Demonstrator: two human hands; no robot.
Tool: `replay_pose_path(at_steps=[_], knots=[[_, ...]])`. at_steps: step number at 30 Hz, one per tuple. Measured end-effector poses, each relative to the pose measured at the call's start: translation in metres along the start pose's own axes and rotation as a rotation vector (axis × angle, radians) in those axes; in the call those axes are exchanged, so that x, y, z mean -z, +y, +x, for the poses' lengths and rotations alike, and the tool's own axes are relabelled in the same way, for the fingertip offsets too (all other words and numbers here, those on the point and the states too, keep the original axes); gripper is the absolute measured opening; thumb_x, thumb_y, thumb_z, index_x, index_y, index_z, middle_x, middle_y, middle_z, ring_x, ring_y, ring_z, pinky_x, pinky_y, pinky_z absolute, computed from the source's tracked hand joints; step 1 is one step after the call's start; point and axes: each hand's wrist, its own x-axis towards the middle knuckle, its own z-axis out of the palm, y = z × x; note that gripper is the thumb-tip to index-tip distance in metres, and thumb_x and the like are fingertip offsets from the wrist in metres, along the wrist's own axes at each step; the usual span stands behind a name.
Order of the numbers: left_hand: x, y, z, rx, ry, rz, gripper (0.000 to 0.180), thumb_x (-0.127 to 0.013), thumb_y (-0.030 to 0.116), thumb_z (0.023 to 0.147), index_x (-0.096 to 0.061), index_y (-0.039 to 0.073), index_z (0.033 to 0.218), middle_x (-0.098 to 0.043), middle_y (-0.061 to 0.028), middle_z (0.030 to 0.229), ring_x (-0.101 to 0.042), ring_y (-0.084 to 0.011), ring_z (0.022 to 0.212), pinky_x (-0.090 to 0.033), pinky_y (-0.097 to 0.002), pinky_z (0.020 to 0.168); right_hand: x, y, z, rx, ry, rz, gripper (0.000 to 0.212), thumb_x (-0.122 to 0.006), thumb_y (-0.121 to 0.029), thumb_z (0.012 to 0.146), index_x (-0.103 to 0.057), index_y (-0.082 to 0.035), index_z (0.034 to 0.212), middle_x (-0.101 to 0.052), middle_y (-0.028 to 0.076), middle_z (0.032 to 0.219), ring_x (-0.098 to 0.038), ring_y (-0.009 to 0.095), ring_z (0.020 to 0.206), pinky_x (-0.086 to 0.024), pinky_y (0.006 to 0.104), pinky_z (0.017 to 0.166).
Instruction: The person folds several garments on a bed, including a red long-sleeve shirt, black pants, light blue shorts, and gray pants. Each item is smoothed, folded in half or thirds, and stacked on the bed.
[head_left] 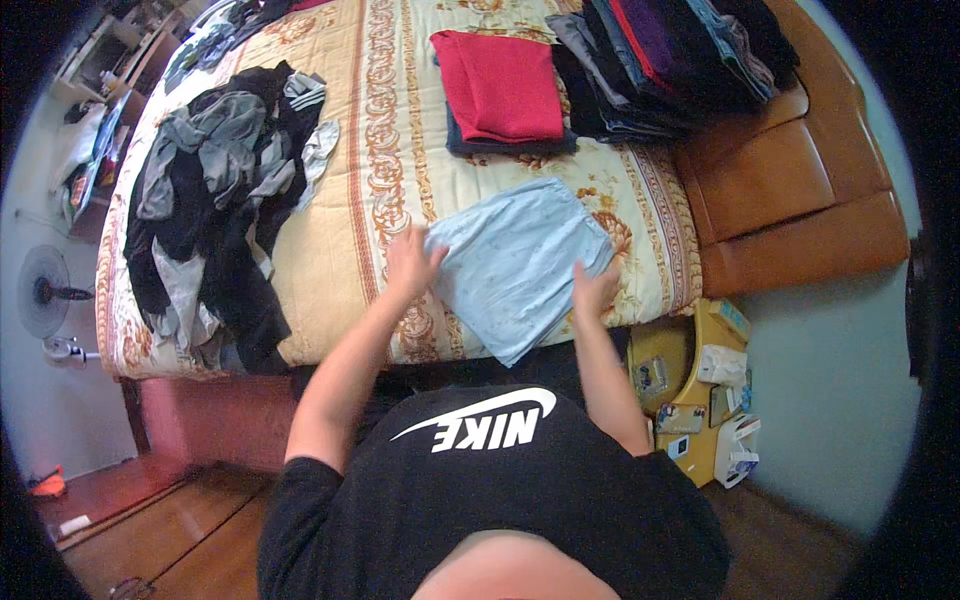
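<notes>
A pair of light blue shorts point(520, 262), faintly patterned, lies spread on the bed in front of me. At its left edge is my left hand point(410, 264), slightly blurred, with thumb and fingers apart. My right hand point(595, 290) touches the opposite edge, its thumb on the cloth and its fingers spread by the side. Beyond the shorts, a folded red garment point(505, 88) rests on top of dark folded cloth point(510, 147).
A loose heap of black and grey clothes point(215, 190) covers the bed's left side. Folded dark trousers point(650, 75) stand stacked at the far right, by a brown padded headboard point(790, 190). Below it is a yellow shelf unit point(690, 400). A fan point(50, 290) stands at left.
</notes>
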Motion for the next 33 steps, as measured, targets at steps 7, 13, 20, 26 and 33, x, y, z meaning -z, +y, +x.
replay_pose_path(at_steps=[7, 13, 20, 26, 33], knots=[[-0.057, 0.008, 0.088, 0.081, -0.645, 0.048, 0.075, -0.064, 0.051, 0.071, -0.043, -0.003, 0.119, -0.055, -0.0206, 0.108, -0.058, -0.0321, 0.093, -0.047, -0.0406, 0.077, -0.039, 0.03, -0.089, -0.319, -0.173, 0.243, 0.071, -0.073, -0.02, 0.068, -0.033, 0.008, 0.12, -0.044, 0.022, 0.118, -0.045, 0.03, 0.107, -0.035, 0.0367, 0.092], [0.004, 0.043, 0.072, 0.52, -1.136, -0.962, 0.043, -0.06, 0.008, 0.079, -0.045, -0.002, 0.118, -0.058, -0.0132, 0.105, -0.06, -0.021, 0.087, -0.052, -0.0341, 0.074, 0.013, -0.008, -0.054, -0.418, -0.492, 0.842, 0.047, -0.069, -0.01, 0.064, -0.053, 0.003, 0.107, -0.06, 0.014, 0.098, -0.061, 0.025, 0.082, -0.05, 0.0361, 0.07], [0.109, 0.069, 0.139, 0.554, -0.86, -1.276, 0.021, -0.055, 0.008, 0.077, -0.055, -0.004, 0.094, -0.063, -0.0114, 0.075, -0.063, -0.0184, 0.062, -0.055, -0.0337, 0.058, 0.088, -0.114, 0.059, -0.284, -0.948, 1.0, 0.032, -0.048, -0.014, 0.08, -0.054, 0.005, 0.105, -0.062, 0.016, 0.093, -0.063, 0.025, 0.079, -0.052, 0.0358, 0.072], [0.204, 0.083, 0.288, 0.306, -0.649, -1.216, 0.023, -0.045, 0.013, 0.082, -0.053, -0.004, 0.096, -0.062, -0.0149, 0.084, -0.063, -0.0235, 0.071, -0.053, -0.0381, 0.07, 0.081, -0.3, 0.145, 0.077, -1.069, 1.049, 0.025, -0.048, -0.015, 0.082, -0.058, 0.002, 0.097, -0.064, 0.01, 0.076, -0.062, 0.016, 0.057, -0.051, 0.0294, 0.047], [0.173, 0.079, 0.381, 0.342, -0.464, -1.11, 0.04, -0.055, 0.028, 0.08, -0.05, -0.003, 0.104, -0.061, -0.0155, 0.09, -0.062, -0.0255, 0.077, -0.051, -0.0403, 0.069, 0.012, -0.335, 0.306, 0.231, -1.165, 0.83, 0.037, -0.053, -0.006, 0.082, -0.046, 0.002, 0.117, -0.057, 0.016, 0.107, -0.061, 0.024, 0.091, -0.051, 0.0367, 0.077]])
